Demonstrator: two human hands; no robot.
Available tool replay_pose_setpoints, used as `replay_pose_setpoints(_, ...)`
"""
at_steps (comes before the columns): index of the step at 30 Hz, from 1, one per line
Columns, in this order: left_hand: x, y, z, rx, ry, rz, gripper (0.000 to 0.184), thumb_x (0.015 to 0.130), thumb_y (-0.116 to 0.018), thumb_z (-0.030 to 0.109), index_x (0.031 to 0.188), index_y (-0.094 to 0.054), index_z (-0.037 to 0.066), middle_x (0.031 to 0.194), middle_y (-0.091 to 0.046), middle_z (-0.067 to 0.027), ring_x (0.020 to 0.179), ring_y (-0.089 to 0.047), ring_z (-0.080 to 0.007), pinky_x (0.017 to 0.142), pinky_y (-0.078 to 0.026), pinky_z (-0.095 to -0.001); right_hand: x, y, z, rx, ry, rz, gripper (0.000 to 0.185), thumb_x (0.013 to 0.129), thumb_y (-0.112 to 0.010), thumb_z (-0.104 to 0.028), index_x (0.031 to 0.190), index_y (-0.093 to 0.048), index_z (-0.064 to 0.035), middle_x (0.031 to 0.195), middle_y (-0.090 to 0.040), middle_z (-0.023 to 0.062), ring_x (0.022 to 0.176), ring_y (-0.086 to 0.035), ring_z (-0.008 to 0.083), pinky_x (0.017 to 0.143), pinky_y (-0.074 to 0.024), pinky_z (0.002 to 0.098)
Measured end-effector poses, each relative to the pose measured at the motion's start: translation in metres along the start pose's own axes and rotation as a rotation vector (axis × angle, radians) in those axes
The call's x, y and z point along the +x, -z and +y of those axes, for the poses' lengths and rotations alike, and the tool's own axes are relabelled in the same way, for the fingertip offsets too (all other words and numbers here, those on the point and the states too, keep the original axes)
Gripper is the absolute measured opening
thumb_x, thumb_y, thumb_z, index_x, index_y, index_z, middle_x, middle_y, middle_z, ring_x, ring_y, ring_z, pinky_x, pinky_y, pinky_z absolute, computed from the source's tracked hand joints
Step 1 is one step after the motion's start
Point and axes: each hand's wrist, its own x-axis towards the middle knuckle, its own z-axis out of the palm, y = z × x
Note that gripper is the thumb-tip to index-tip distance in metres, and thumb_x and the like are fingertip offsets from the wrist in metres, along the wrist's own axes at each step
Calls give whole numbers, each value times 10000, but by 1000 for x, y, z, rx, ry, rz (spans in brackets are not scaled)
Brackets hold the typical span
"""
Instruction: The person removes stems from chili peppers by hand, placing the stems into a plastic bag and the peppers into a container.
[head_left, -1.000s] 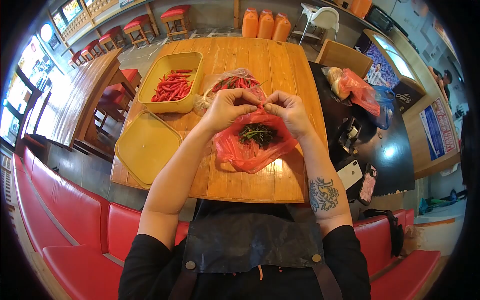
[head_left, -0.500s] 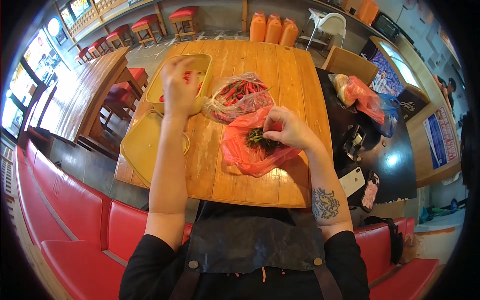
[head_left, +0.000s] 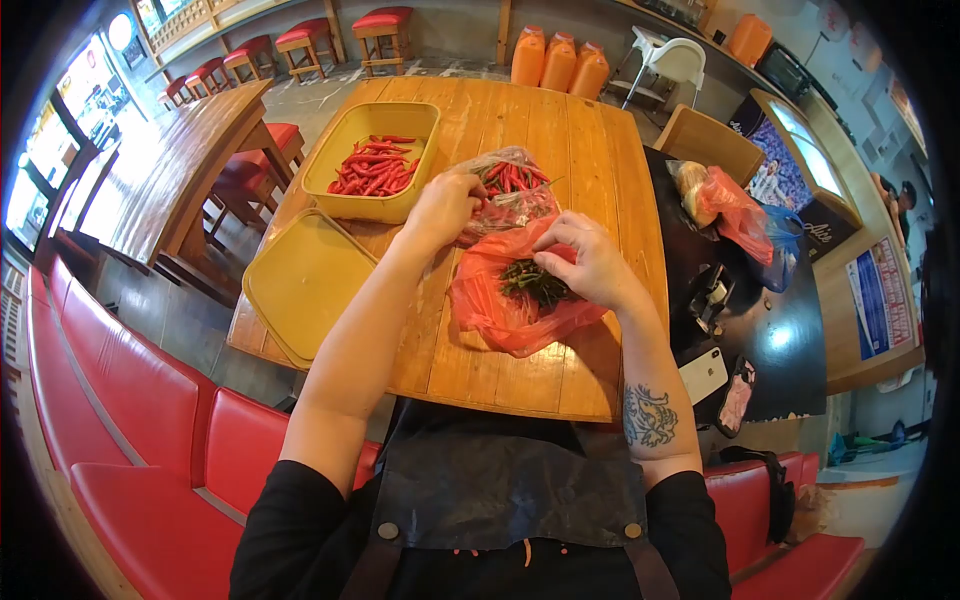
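My left hand (head_left: 447, 208) is at the near-left side of a clear plastic bag (head_left: 507, 210) of red chilies (head_left: 515, 177). Its fingers curl inward against the bag; whatever sits at the fingertips is too small to make out. Over an open red plastic bag (head_left: 487, 305) hovers my right hand (head_left: 588, 262), thumb and forefinger slightly apart with nothing visible between them. Green chili stems (head_left: 535, 282) lie heaped inside that red bag. At the far left of the table, a yellow tub (head_left: 372, 206) holds a pile of loose red chilies (head_left: 377, 168).
A yellow lid (head_left: 305, 285) lies flat on the wooden table (head_left: 450, 365), left of my forearm. To the right, a black table (head_left: 770, 355) bears a phone (head_left: 703, 374), a pink-patterned case (head_left: 738, 398) and several tied bags (head_left: 735, 205). Red bench seats (head_left: 150, 370) run along the near left.
My left hand has moved from above the yellow tub rightward and nearer, to the clear bag. My right thumb and forefinger have parted from a pinch above the stems.
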Motion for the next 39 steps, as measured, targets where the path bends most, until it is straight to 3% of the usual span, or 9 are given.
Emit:
replay_pose_setpoints(2, 0, 0, -4, -77, -165, 239, 209, 736, -648, 25, 943, -658, -1, 901, -632, -180, 853, -612, -331, 759, -480, -366, 0, -1, 1, 8, -11, 20, 93, 760, -684, -70, 831, -642, -27, 843, -572, 89, 860, -559, 260, 789, -445, 339)
replay_pose_setpoints(5, -1, 10, 11, -283, -35, 352, 166, 732, -666, -3, 897, -654, 0, 913, -626, -167, 841, -619, -317, 744, -490, -375, 1, -1, 0, 26, -16, 87, 90, 761, -686, -84, 825, -647, -33, 825, -579, 100, 833, -562, 278, 759, -450, 354)
replay_pose_setpoints(6, 1, 12, 12, -375, 68, 303, 220, 760, -662, -26, 977, -629, -10, 938, -614, -134, 789, -632, -219, 698, -496, -303, 2, -2, -1, 41, -12, 128, 91, 757, -692, -99, 817, -655, -41, 808, -586, 109, 819, -564, 298, 736, -453, 374)
replay_pose_setpoints(7, 3, 13, 15, -377, 63, 304, 220, 760, -662, -26, 977, -629, -10, 938, -614, -134, 789, -632, -219, 698, -496, -303, 2, -2, -1, 37, -12, 130, 91, 757, -692, -99, 817, -655, -41, 808, -586, 109, 819, -564, 298, 736, -453, 374)
replay_pose_setpoints(10, -1, 20, 27, -1064, -11, 274, 535, 780, -676, -57, 1250, -423, -14, 1108, -511, -103, 805, -599, -92, 719, -493, -226, 4, -4, -7, 112, -29, 225, 133, 764, -682, -64, 895, -663, -54, 848, -584, 106, 842, -571, 287, 746, -465, 351)
replay_pose_setpoints(15, -18, 22, 56, -1096, -43, -6, 539, 781, -695, -36, 1234, -408, 23, 1107, -510, -97, 853, -598, -111, 717, -489, -226, 7, -4, -21, 190, -19, 393, 336, 745, -685, -6, 1070, -632, -67, 959, -580, 86, 903, -576, 271, 817, -470, 343)
replay_pose_setpoints(22, -19, 6, 56, -1182, -24, -248, 283, 804, -704, 15, 1029, -533, 8, 996, -618, -75, 862, -608, -127, 724, -510, -248, 8, -7, -3, -113, 253, 411, 220, 703, -725, -60, 900, -628, -79, 938, -597, 62, 922, -557, 265, 831, -426, 377)
replay_pose_setpoints(27, -22, 11, 60, -953, -42, -257, 188, 820, -699, 49, 978, -608, 4, 945, -651, -52, 860, -610, -98, 741, -504, -243, 6, -6, 3, -198, 137, 405, 134, 733, -710, -94, 808, -600, -80, 812, -585, 52, 805, -556, 264, 793, -407, 370)
replay_pose_setpoints(39, -24, 9, 58, -711, -142, -222, 136, 832, -653, 7, 967, -649, -11, 902, -644, -22, 827, -592, -77, 757, -491, -229, 5, -5, 3, -139, 133, 322, 76, 780, -654, -47, 817, -591, -69, 802, -558, 60, 812, -557, 259, 828, -393, 375)
